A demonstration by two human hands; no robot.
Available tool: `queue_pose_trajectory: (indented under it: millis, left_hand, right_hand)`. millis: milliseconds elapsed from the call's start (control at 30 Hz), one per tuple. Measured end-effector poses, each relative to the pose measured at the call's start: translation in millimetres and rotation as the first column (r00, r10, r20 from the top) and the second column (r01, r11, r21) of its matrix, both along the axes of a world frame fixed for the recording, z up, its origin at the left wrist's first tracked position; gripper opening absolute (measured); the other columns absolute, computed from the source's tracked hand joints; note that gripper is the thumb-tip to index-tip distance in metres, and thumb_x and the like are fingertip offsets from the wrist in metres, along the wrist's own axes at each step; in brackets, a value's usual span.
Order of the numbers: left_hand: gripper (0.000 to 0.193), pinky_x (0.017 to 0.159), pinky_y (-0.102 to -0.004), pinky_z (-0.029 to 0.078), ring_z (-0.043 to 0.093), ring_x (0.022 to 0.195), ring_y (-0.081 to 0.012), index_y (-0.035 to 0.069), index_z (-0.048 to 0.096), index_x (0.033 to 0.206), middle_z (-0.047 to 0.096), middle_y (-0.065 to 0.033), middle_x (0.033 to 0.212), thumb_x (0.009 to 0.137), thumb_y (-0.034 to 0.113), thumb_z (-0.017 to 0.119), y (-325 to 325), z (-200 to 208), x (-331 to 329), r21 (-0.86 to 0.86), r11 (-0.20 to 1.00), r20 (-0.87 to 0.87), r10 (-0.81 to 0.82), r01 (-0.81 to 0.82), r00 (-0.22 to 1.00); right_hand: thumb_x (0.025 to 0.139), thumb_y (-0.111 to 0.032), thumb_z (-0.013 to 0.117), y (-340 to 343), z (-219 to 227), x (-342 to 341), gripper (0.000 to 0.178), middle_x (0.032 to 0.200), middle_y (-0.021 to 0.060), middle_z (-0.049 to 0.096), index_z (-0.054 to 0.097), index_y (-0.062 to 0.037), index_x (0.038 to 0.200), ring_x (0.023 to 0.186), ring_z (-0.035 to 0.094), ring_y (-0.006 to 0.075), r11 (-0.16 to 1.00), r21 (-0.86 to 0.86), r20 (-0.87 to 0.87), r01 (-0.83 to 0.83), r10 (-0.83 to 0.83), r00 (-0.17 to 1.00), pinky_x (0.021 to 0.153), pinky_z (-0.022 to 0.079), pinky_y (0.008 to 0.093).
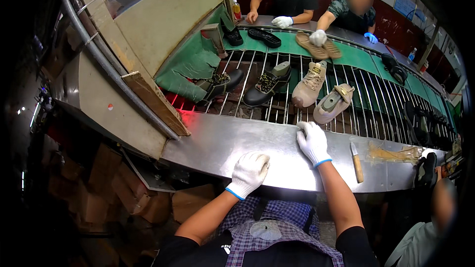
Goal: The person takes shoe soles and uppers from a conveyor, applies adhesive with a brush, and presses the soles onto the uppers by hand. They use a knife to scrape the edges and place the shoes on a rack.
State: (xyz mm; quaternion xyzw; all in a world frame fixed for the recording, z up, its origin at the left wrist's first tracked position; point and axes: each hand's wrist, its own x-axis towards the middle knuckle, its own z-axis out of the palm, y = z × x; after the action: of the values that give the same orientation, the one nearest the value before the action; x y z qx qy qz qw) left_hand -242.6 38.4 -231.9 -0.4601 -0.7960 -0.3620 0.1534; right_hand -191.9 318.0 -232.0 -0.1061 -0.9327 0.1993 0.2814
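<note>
Both my hands wear white knit gloves with blue cuffs. My left hand (250,174) is curled into a loose fist above the near edge of the metal ledge (217,136); whatever its fingers may hold is hidden. My right hand (312,142) rests on the ledge with its fingers partly bent toward the rods, holding nothing that shows. Just beyond it, a beige shoe (334,104) lies on the metal rods. Left of that is a beige lace-up shoe (310,85) with a dark toe tip. Two black shoes, one in the middle (267,85) and one farther left (219,85), sit on the rods.
A knife (356,162) with a wooden handle lies right of my right hand. Across the rack, a co-worker's gloved hand (318,37) touches tan soles (310,45) on a green strip (356,55). A black sole (264,37) lies there too. A wooden-edged panel (143,96) borders the left.
</note>
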Motion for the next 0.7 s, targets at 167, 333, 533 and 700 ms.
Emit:
queue_pose_trajectory:
  millis: [167, 333, 533, 700]
  left_hand:
    - [0.014, 0.087, -0.0464, 0.059, 0.073, 0.095, -0.0355, 0.007, 0.075, 0.098, 0.075, -0.0128, 0.098, 0.084, 0.008, 0.075, -0.3, 0.2, -2.7, 0.009, 1.0, -0.002, -0.011, 0.011, 1.0]
    - [0.016, 0.089, -0.0458, 0.059, 0.074, 0.098, -0.034, 0.006, 0.075, 0.101, 0.076, -0.0117, 0.102, 0.086, 0.011, 0.076, -2.5, 2.8, -3.8, -0.053, 0.999, 0.02, -0.011, 0.012, 1.0]
    - [0.013, 0.087, -0.0448, 0.059, 0.074, 0.095, -0.0335, 0.007, 0.075, 0.098, 0.076, -0.0113, 0.099, 0.084, 0.008, 0.075, 2.3, 13.4, -3.9, -0.076, 0.997, 0.005, -0.013, 0.013, 1.0]
    - [0.013, 0.086, -0.0448, 0.059, 0.074, 0.094, -0.033, 0.008, 0.076, 0.097, 0.077, -0.0104, 0.098, 0.084, 0.009, 0.076, 0.8, 16.4, -2.8, -0.065, 0.998, -0.016, 0.013, -0.014, 1.0]
  right_hand:
    - [0.099, -0.021, 0.068, 16.3, -7.7, -31.6, 0.022, 0.111, 0.0146, 0.076, 0.076, -0.0093, 0.116, 0.108, 0.072, 0.0368, 0.979, -0.205, -0.043, 0.017, -0.026, 0.999, 0.096, 0.057, 0.0462]
    - [0.103, -0.022, 0.066, 42.5, -21.0, -50.8, 0.028, 0.123, 0.0164, 0.078, 0.076, -0.0053, 0.122, 0.117, 0.073, 0.0337, 0.913, -0.406, -0.04, 0.05, -0.072, 0.997, 0.104, 0.055, 0.0406]
    - [0.105, -0.02, 0.065, 56.5, -31.6, -52.5, 0.027, 0.117, 0.0138, 0.08, 0.076, -0.0039, 0.124, 0.111, 0.075, 0.0264, 0.809, -0.586, -0.098, -0.041, -0.021, 0.995, 0.1, 0.056, 0.0356]
    - [0.105, -0.022, 0.066, 47.9, -21.6, -58.9, 0.028, 0.119, 0.0159, 0.08, 0.077, -0.0046, 0.124, 0.114, 0.076, 0.0288, 0.768, -0.64, -0.074, -0.033, -0.019, 0.997, 0.101, 0.056, 0.0374]
